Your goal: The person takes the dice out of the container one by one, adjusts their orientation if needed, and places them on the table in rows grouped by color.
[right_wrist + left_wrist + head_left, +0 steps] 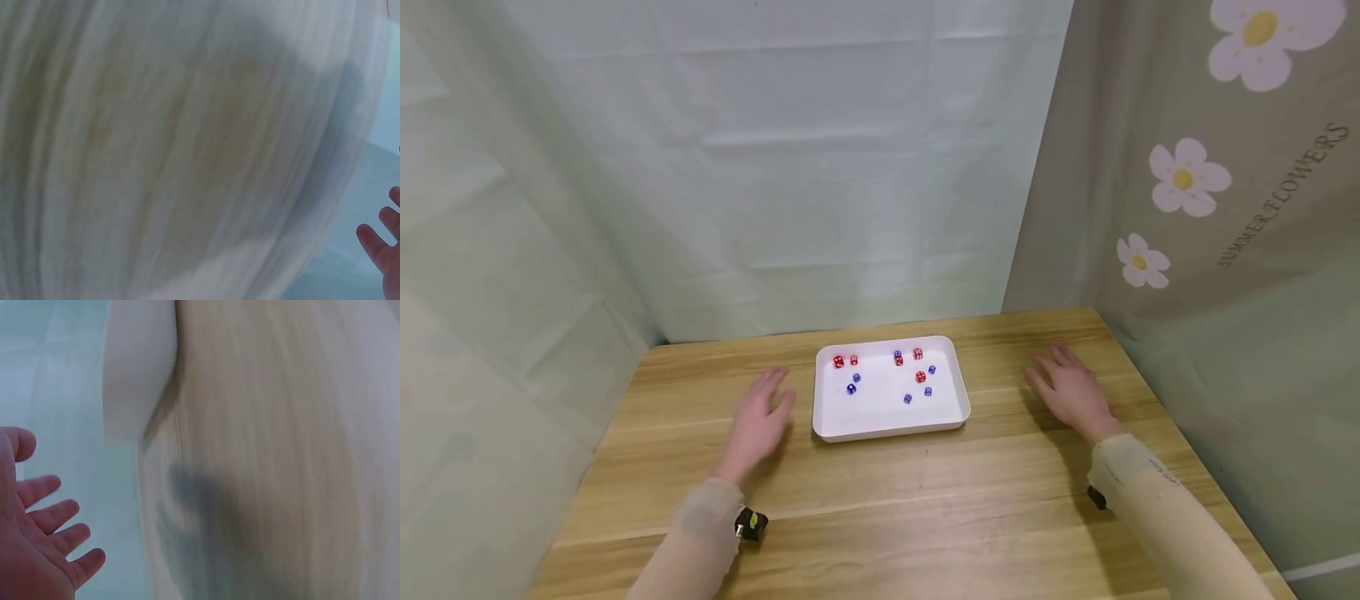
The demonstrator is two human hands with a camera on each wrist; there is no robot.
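A shallow white tray lies toward the back of the wooden table, holding several small dice. Some are red, like the red die, and others blue, like the blue die. Just left of the tray is my left hand, fingers loosely extended and holding nothing. In the left wrist view its spread fingers show beside the tray's side wall. My right hand is off to the tray's right, nearer the table's right edge, holding nothing. Only some of its fingers show in the right wrist view.
The wooden table meets a pale curtain at its back edge. Another curtain, with printed flowers, hangs along the right side. A small black device is worn at the left wrist.
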